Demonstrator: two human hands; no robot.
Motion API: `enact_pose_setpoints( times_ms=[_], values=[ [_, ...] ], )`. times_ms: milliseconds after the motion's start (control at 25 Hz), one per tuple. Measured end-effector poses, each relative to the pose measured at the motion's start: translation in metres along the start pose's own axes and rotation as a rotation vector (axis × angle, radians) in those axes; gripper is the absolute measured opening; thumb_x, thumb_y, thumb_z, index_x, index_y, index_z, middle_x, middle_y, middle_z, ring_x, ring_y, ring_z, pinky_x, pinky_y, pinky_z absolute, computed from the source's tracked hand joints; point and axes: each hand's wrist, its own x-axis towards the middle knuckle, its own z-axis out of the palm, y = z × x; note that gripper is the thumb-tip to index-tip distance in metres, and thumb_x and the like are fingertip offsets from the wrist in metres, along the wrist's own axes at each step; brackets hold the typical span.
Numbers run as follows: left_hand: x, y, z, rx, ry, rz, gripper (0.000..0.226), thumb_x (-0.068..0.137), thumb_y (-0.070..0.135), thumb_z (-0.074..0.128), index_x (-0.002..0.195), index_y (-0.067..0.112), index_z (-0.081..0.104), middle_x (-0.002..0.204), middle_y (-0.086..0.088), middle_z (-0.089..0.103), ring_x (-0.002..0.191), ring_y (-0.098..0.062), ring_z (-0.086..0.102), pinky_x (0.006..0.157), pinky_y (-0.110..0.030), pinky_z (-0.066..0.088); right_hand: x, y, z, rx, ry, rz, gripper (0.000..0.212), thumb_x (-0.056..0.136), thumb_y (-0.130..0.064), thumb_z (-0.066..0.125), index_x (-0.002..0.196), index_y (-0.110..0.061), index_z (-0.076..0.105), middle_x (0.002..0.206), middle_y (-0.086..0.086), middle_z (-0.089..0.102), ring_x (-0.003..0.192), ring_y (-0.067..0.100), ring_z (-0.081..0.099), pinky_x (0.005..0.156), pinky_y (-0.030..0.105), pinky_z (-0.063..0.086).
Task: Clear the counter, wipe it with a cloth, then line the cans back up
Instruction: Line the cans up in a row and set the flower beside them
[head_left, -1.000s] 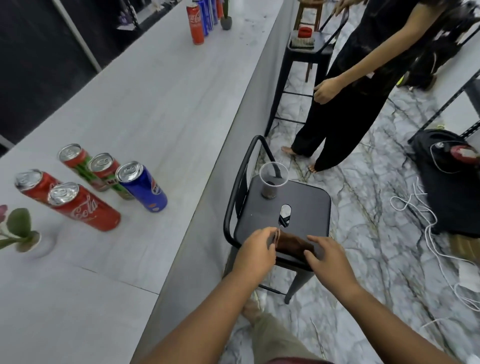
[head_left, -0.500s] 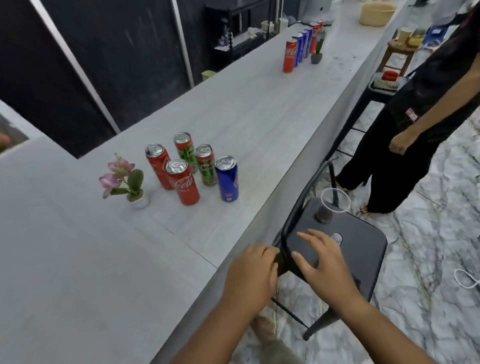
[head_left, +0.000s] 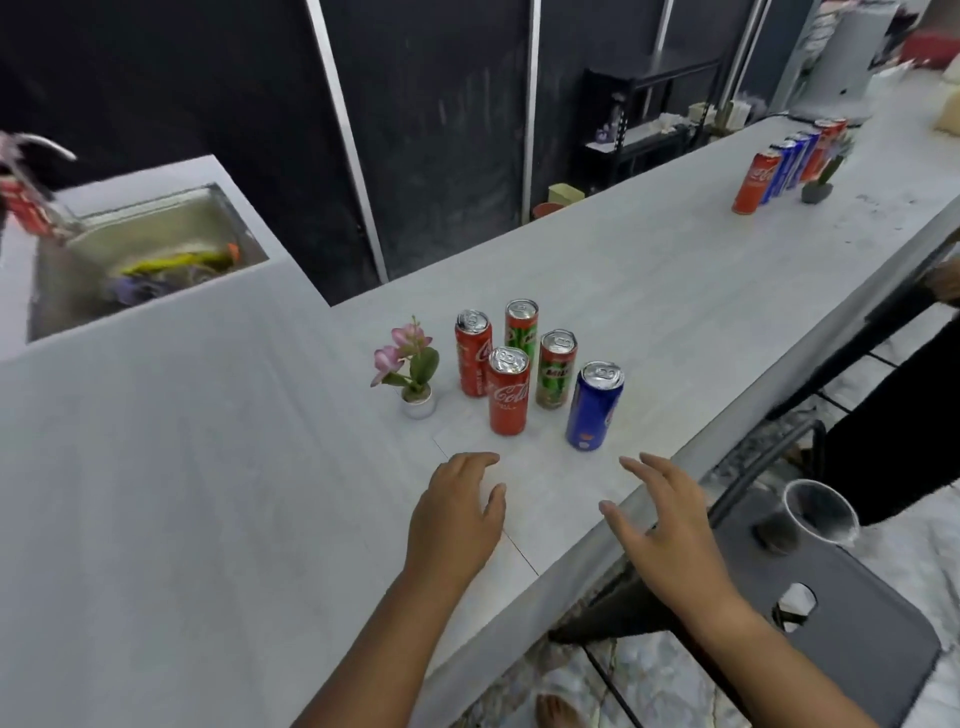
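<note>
- The clearing step is judged as not yet begun: five cans are seen standing upright in a loose cluster on the pale surface (head_left: 649, 291), none of them removed.
- No cloth can be seen in either hand or on the surface, so wiping and lining up are judged to remain as well.
- The left hand (head_left: 457, 512) is held low over the surface just in front of the cans, fingers loosely spread, nothing gripped.
- The right hand (head_left: 662, 512) is held over the surface edge, fingers splayed apart and empty; whether either palm touches the surface cannot be told.
- The nearest red can (head_left: 508, 391) and the blue can (head_left: 594, 406) stand closest to the hands; a second red can (head_left: 472, 353) and two green cans (head_left: 520, 328) (head_left: 556, 370) are set behind them, near one another but mostly apart.
- The cans are slim, tall cylinders of glossy printed metal with bright silver tops and pull tabs.
- A small potted flower (head_left: 411, 366), pink petals in a white round pot, stands just beside the cans on the left.
- The surface is matte, light grey, faintly grained, with a thin seam crossing it near the hands.
- A dark metal stool (head_left: 857, 613) carrying a clear plastic cup (head_left: 815, 517) stands beside the surface edge.
- A second row of cans (head_left: 789, 163) is seen far along the surface.
</note>
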Motion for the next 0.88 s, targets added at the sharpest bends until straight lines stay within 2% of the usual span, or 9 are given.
enact_pose_setpoints(
  times_ms=[160, 240, 320, 440, 560, 640, 880],
  values=[
    [0.047, 0.004, -0.004, -0.136, 0.033, -0.164, 0.068, 0.097, 0.048, 0.073, 0.154, 0.042, 0.036, 0.16, 0.013, 0.046, 0.14, -0.009, 0.054, 0.106, -0.033, 0.056, 0.039, -0.008, 0.013, 0.16, -0.041, 0.073, 0.08, 0.089, -0.055, 0.079, 0.156, -0.041, 0.038, 0.152, -0.023, 0.043, 0.14, 0.0, 0.039, 0.109, 0.029, 0.035],
    [0.074, 0.006, 0.001, -0.195, 0.052, -0.182, 0.078, 0.093, 0.048, 0.079, 0.154, 0.043, 0.032, 0.161, 0.014, 0.045, 0.14, -0.008, 0.052, 0.107, -0.036, 0.055, 0.065, -0.009, 0.019, 0.29, -0.042, 0.155, 0.09, 0.085, -0.055, 0.084, 0.158, -0.043, 0.033, 0.152, -0.024, 0.045, 0.139, -0.001, 0.042, 0.107, 0.03, 0.037],
    [0.096, 0.006, 0.009, -0.277, 0.047, -0.208, 0.085, 0.088, 0.048, 0.084, 0.155, 0.043, 0.032, 0.158, 0.014, 0.048, 0.135, -0.004, 0.051, 0.107, -0.034, 0.051, 0.09, -0.008, 0.024, 0.444, -0.054, 0.238, 0.091, 0.082, -0.045, 0.09, 0.155, -0.042, 0.036, 0.15, -0.019, 0.052, 0.138, 0.005, 0.049, 0.104, 0.031, 0.039],
    [0.118, 0.001, 0.024, -0.405, -0.025, -0.259, 0.091, 0.08, 0.046, 0.091, 0.153, 0.043, 0.037, 0.153, 0.016, 0.055, 0.127, 0.002, 0.05, 0.103, -0.027, 0.044, 0.117, -0.003, 0.039, 0.509, -0.091, 0.272, 0.077, 0.078, -0.031, 0.094, 0.142, -0.036, 0.051, 0.135, -0.014, 0.065, 0.124, 0.011, 0.062, 0.091, 0.026, 0.047],
    [0.126, -0.003, 0.038, -0.48, -0.089, -0.288, 0.089, 0.079, 0.048, 0.092, 0.153, 0.042, 0.044, 0.151, 0.013, 0.06, 0.129, -0.006, 0.06, 0.1, -0.025, 0.047, 0.126, 0.003, 0.05, 0.492, -0.067, 0.261, 0.064, 0.077, -0.027, 0.095, 0.13, -0.033, 0.06, 0.119, -0.013, 0.071, 0.108, 0.009, 0.068, 0.075, 0.021, 0.05],
    [0.124, -0.005, 0.041, -0.501, -0.081, -0.304, 0.085, 0.079, 0.049, 0.092, 0.151, 0.04, 0.048, 0.15, 0.012, 0.062, 0.132, -0.012, 0.062, 0.103, -0.029, 0.051, 0.127, 0.004, 0.054, 0.493, -0.049, 0.251, 0.062, 0.075, -0.029, 0.097, 0.127, -0.031, 0.063, 0.114, -0.015, 0.072, 0.104, 0.008, 0.068, 0.074, 0.022, 0.05],
    [0.088, -0.031, 0.019, -0.526, 0.012, -0.412, 0.081, 0.079, 0.048, 0.092, 0.149, 0.04, 0.051, 0.148, 0.017, 0.061, 0.125, -0.002, 0.058, 0.097, -0.022, 0.048, 0.109, -0.023, 0.078, 0.527, -0.114, 0.182, 0.061, 0.072, -0.033, 0.099, 0.124, -0.032, 0.067, 0.112, -0.016, 0.076, 0.102, 0.007, 0.07, 0.079, 0.027, 0.054]
  ],
)
